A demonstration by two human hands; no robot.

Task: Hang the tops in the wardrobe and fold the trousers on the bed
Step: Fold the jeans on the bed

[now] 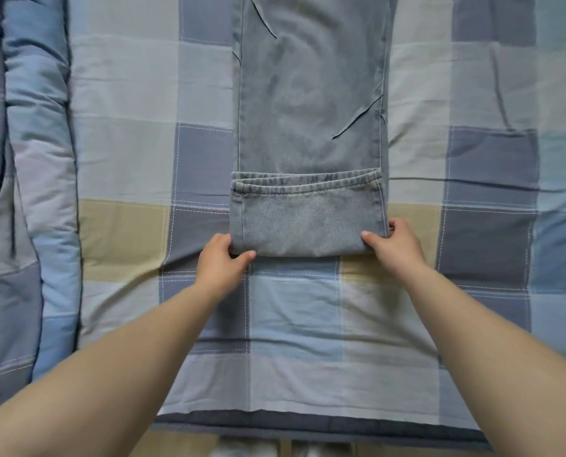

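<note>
Lengthwise away from the person, trousers (311,94), hem folded up, left hand (220,258), right hand (395,244) pinching fold corners.

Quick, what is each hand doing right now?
Left hand: pinches the left corner of the folded jeans.
Right hand: pinches the right corner of the same fold.

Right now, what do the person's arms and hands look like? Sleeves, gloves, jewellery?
Both forearms are bare as far as the frame shows: no sleeves in view. The left hand and right hand wear no gloves, and no rings, watch or wristbands show. Fingernails look short and unpainted.
</note>
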